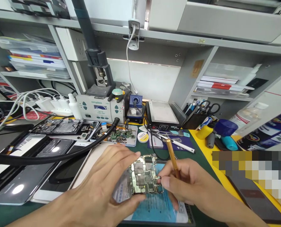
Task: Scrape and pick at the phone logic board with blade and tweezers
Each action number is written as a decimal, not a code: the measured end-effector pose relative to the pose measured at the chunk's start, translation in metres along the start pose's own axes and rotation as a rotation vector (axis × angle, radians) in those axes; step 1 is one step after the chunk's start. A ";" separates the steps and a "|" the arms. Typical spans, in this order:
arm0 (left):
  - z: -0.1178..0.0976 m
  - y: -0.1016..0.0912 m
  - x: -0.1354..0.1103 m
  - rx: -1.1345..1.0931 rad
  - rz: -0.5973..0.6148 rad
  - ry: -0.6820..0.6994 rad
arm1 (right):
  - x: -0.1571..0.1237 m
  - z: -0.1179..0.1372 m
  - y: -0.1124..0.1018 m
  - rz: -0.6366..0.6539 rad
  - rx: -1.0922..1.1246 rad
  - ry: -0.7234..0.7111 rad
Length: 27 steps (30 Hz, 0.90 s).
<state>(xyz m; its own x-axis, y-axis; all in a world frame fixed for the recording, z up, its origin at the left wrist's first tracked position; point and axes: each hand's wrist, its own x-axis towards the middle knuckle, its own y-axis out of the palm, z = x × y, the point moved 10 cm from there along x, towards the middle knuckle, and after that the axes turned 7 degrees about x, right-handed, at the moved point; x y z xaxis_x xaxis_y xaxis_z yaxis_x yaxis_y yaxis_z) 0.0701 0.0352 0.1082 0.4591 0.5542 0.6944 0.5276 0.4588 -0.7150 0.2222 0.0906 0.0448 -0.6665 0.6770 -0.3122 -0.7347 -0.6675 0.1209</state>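
1. My left hand (pixel 102 186) grips the circuit board (pixel 145 177) by its edges, thumb under the near side and fingertips over the far corner. The board sits tilted just above the blue sheet (pixel 154 208) on the green mat of the table (pixel 201 148), between my two hands. I judge a firm, edge-only grasp is right here: no fingers on the shields or the tiny parts.

2. My right hand (pixel 185 186) is closed on the yellow-handled tool (pixel 172 157), pinched like a pen, with its working end down at the board's right edge (the tip itself is hidden behind my fingers, so I cannot tell exactly which part it meets).

3. To do this well I would keep the heel of my right hand resting low, so that only the fingers steer the tool, and use small, light pressure; a slip could, I think, scrape the neighbouring components.

4. I would hold the board angled toward me so the work spot stays in sight.

5. The black hose (pixel 60 154) crosses the table just beyond my left hand, and dismantled phones (pixel 36 170) lie to the left; I should keep my elbow away from both.

6. The white pen-like tool (pixel 178 143) lies farther back, apart from my hands.
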 end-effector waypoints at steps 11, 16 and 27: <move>-0.001 -0.002 0.001 -0.028 -0.022 -0.010 | 0.000 -0.004 -0.001 -0.001 -0.017 0.007; 0.000 -0.002 0.001 -0.018 -0.024 -0.016 | 0.001 -0.003 -0.003 -0.018 -0.006 -0.012; -0.001 -0.003 0.000 -0.025 -0.028 -0.011 | 0.001 -0.006 -0.003 -0.019 0.018 -0.023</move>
<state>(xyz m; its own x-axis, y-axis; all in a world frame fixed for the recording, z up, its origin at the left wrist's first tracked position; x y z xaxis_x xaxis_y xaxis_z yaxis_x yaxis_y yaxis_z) 0.0692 0.0336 0.1105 0.4366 0.5488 0.7129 0.5579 0.4565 -0.6931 0.2244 0.0918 0.0387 -0.6546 0.6967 -0.2934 -0.7496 -0.6486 0.1320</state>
